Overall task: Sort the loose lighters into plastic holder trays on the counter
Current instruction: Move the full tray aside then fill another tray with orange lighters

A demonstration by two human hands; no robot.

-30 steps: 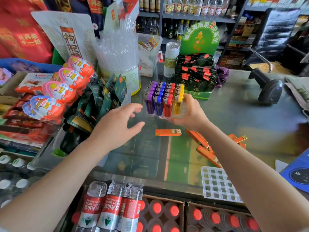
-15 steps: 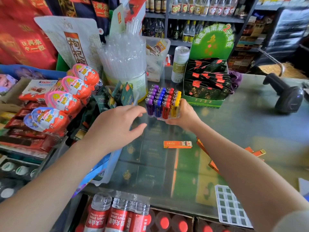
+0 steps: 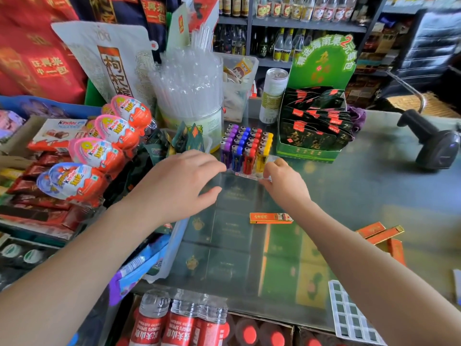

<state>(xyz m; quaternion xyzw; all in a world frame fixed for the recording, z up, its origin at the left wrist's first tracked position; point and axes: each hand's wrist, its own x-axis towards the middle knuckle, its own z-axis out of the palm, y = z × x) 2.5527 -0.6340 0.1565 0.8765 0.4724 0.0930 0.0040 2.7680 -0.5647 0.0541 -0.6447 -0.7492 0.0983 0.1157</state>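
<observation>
The table (image 3: 349, 196) is glossy glass, smooth and reflective. At twelve o'clock the lighters (image 3: 245, 151) are shiny translucent plastic with bright metal tops, standing in a clear plastic tray (image 3: 270, 159). The grid tray (image 3: 349, 313) at five o'clock is frosted plastic. The scanner (image 3: 436, 148) at two o'clock is matt black plastic.

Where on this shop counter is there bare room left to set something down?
The widest free patch is the glass counter between the green display box of dark sachets, the black barcode scanner and the flat orange lighters. A narrower strip lies between both forearms, beside one orange lighter. The left side, with egg-shaped chocolate packs, is crowded.
</observation>
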